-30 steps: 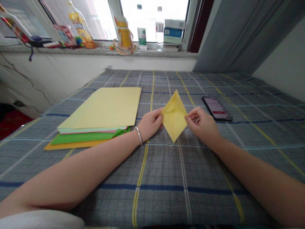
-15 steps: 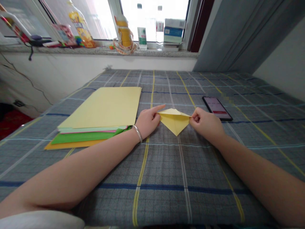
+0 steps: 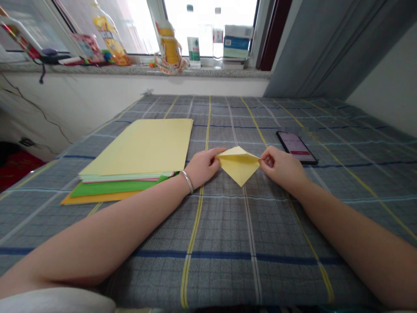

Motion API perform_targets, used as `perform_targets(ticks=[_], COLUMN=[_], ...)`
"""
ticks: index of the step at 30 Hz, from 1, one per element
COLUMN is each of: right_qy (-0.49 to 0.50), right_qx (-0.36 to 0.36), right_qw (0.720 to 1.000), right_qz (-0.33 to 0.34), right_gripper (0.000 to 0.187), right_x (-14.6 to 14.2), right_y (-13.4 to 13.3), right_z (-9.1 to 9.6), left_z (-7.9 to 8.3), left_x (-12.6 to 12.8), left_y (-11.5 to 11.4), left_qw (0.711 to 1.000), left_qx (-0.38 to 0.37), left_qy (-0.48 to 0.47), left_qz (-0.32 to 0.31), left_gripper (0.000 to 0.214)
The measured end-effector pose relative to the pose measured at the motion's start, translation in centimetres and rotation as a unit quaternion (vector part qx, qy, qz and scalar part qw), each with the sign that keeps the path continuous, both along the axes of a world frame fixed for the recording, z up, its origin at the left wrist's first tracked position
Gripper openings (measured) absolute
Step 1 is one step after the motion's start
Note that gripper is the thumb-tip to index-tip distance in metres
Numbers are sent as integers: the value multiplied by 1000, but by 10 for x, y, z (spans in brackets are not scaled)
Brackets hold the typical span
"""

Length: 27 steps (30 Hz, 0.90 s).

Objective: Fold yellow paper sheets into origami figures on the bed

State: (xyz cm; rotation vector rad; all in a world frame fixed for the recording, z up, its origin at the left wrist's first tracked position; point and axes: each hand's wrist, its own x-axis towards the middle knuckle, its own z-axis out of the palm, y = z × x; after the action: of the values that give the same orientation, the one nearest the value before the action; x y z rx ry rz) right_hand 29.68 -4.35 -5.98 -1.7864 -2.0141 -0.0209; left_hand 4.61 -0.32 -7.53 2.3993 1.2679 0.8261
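The folded yellow paper (image 3: 239,166) sits on the checked cloth (image 3: 228,261) between both hands, its long edge running left to right and its point aimed back toward the person. The left hand (image 3: 203,167) and right hand (image 3: 282,169) each pinch 1 side corner, about equally near, fingers pressed together on the paper

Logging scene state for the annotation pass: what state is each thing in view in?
Left hand, holding the paper's left corner
Right hand, fingers pinching its right corner
Folded yellow paper, triangular, point toward the person
Paper stack, lying flat, pale yellow sheets over green and orange
Phone, face up, screen lit
Silver-coloured bangle, on left wrist
Green-labelled bottle, upright on windowsill
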Motion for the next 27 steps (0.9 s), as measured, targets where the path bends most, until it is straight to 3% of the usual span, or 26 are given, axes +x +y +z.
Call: perform_targets(ticks=[8,13,20,27], right_qy=[24,-6,56,33], right_qx=[75,141,119,82], right_qw=[995,985,986,990], right_qz=[68,96,99,106], right_gripper=[6,6,5,5], right_x=[-2,0,-1,-1], right_y=[3,9,9,5], right_z=[-4,-8,-13,-10], left_z=[1,2,2,8], left_x=[1,3,5,0], left_y=[1,1,0,-5], left_qw=[1000,999,997,982], left_qx=[14,11,-3,126], left_qy=[6,39,72,139], left_qz=[-13,22,29,25], left_gripper=[37,40,44,41])
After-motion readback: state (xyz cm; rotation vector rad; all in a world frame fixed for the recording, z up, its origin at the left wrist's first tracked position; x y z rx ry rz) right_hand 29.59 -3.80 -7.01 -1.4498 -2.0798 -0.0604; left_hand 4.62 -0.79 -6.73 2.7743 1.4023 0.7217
